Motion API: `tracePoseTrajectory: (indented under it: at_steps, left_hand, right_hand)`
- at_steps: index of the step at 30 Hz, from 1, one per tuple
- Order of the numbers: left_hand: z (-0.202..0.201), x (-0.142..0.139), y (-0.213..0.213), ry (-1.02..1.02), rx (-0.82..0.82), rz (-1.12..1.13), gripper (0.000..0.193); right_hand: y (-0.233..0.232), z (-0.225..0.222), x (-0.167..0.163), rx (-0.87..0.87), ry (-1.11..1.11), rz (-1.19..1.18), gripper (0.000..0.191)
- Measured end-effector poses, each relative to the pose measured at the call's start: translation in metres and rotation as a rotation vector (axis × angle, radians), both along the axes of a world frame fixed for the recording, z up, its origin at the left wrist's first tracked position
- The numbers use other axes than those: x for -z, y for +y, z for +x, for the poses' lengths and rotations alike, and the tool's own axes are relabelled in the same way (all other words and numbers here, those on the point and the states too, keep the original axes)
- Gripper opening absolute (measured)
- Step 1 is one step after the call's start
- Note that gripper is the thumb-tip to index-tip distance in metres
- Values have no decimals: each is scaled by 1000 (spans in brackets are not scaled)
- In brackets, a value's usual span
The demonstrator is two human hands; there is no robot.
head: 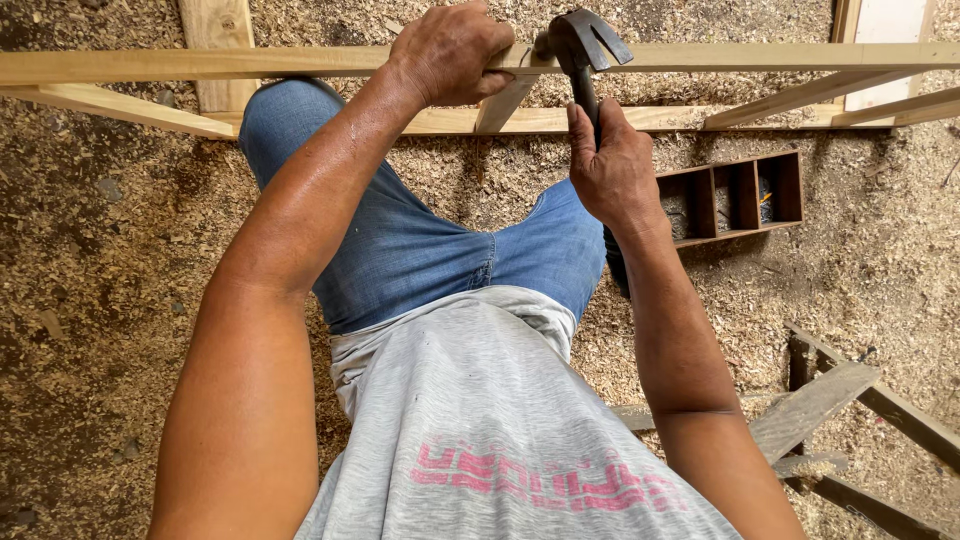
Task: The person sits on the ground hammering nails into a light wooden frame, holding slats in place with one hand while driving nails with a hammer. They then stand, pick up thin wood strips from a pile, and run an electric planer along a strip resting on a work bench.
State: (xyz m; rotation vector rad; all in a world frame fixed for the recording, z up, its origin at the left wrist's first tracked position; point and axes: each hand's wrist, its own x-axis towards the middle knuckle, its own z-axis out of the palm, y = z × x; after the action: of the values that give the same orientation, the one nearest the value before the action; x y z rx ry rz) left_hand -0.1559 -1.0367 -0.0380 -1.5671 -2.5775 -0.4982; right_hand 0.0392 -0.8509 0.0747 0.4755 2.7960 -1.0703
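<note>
A claw hammer [583,50] with a dark steel head meets the top rail [250,65] of a pale wooden frame, its head resting against the rail near the upper middle of the view and its claw pointing right. The right hand [612,170] is wrapped closed around the hammer's dark handle, thumb pressed up along the grip. Just to the left, the left hand [450,50] is curled shut over the same rail, fingers folded over its far edge, close beside the hammer head. A short upright piece [503,103] joins the top rail to a lower rail [560,120] directly beneath the two hands, and slanted braces [130,110] run off at either end. The person works astride the frame in blue jeans [420,240] and a grey shirt [470,400] with pink lettering, one knee raised against the lower rail. Wood shavings and sawdust [110,280] blanket the floor. To the right of the hammering hand, a small dark wooden box [735,195] divided into compartments lies on the shavings. More rough timber pieces [830,400] lie crossed at the lower right.
</note>
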Motion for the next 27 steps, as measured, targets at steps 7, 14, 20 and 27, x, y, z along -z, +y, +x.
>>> tracePoseTrajectory:
  at_steps: [7, 14, 20, 27]
  left_hand:
    - [2, -1, -1, -74, -34, 3, 39]
    - [-1, 3, -1, -83, -13, -52, 42]
    - [-3, 6, 0, -63, -4, 15, 42]
    - [-7, 14, 2, -119, -19, -44, 43]
  right_hand:
    - [-1, 10, -27, 2, 84, -219, 46]
    - [-9, 19, -53, -88, 240, -71, 46]
    - [-13, 5, -39, -12, 20, -40, 44]
    - [28, 57, -157, 53, 618, 138, 42]
